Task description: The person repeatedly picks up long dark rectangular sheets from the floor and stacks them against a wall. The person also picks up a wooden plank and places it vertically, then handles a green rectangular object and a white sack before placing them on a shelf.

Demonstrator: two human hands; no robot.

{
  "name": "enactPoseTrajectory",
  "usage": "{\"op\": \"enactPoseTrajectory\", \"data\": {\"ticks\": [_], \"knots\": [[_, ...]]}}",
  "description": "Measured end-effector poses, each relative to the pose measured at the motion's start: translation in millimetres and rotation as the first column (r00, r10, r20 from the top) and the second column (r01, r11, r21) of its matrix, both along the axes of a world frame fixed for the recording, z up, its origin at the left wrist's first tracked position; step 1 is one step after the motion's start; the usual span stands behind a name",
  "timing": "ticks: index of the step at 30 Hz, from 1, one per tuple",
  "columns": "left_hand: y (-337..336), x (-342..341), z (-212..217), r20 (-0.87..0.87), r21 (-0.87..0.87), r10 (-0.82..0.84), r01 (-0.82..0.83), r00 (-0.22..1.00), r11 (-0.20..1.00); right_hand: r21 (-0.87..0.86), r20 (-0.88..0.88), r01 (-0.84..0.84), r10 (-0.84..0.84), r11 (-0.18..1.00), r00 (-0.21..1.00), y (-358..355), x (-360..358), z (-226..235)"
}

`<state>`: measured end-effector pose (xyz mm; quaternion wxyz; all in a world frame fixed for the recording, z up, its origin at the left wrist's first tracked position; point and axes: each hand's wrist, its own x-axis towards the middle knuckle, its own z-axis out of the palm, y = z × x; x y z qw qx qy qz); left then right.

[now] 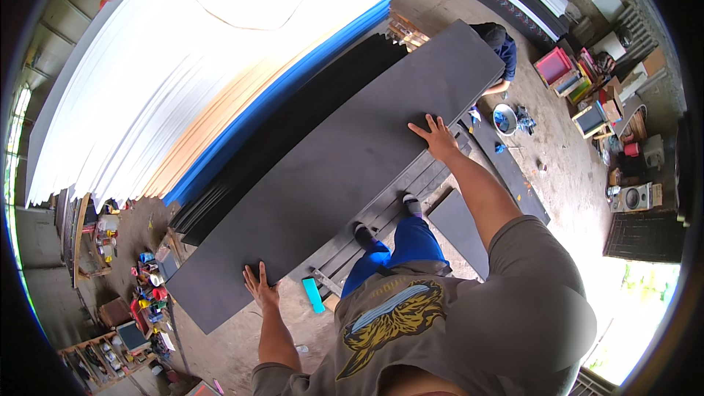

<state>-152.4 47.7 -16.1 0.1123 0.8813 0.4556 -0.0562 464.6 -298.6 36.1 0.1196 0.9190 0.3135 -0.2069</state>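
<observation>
A long dark grey, nearly black sheet (330,169) lies slantwise in front of me, from the lower left to the upper right. My left hand (262,290) rests on its near edge toward the left end, fingers spread. Farther right, my right hand (438,139) lies flat on the same edge, its fingers also apart. Neither hand is wrapped around anything. Beneath the sheet's near side shows a slatted support (367,227). Just beyond the sheet stands a tall stack of black, blue (279,95), orange and white sheets (147,103).
Past the sheet's right end, another person (502,48) bends low. A bucket (504,119), a dark board (506,169) and a grey panel (462,231) are on the floor to the right. A teal block (313,295) lies near my feet. Cluttered shelves (110,356) stand at left.
</observation>
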Motion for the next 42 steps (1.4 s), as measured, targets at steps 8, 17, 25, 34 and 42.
{"op": "enactPoseTrajectory", "data": {"ticks": [8,17,25,34,42], "knots": [[1,2,1,0.009,0.016,-0.015,0.015,1.0,1.0,0.004,-0.022,0.008,-0.007,1.0,1.0,-7,0,1],[1,-1,6,0.009,-0.026,-0.042,0.042,0.999,0.999,-0.109,-0.046,-0.141,0.137,0.984,0.99,1,2,31],[-3,134,22,-0.164,-0.26,0.484,-0.511,0.859,0.819,0.182,0.1,-0.041,0.023,0.983,0.995,56,-28,-29],[-6,170,37,-0.325,-0.319,0.507,-0.597,0.798,0.736,0.579,0.101,-0.674,0.78,0.458,0.617,204,-209,-51],[-3,165,38,-0.357,-0.3,0.512,-0.615,0.781,0.729,0.532,0.25,-0.361,0.265,0.766,0.931,213,-48,-30]]}}
